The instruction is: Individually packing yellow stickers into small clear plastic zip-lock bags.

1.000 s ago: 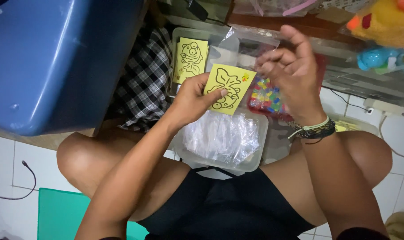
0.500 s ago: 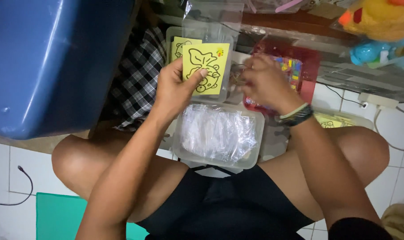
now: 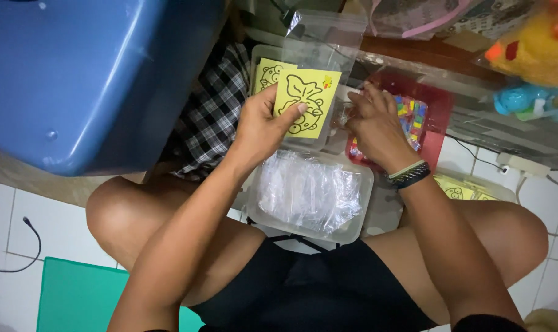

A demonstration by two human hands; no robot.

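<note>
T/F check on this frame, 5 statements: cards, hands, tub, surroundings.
1. The left hand holds a yellow card with a black line drawing. True.
2. The right hand holds a pair of scissors. False: no scissors show; it reaches down beside the clear bag, near a tray of coloured bits.
3. A clear plastic tub of crumpled clear bags sits between the person's knees. True.
4. The big bin at upper left is red. False: it is blue.
5. The right wrist is bare. False: it wears a stack of wristbands.
</note>
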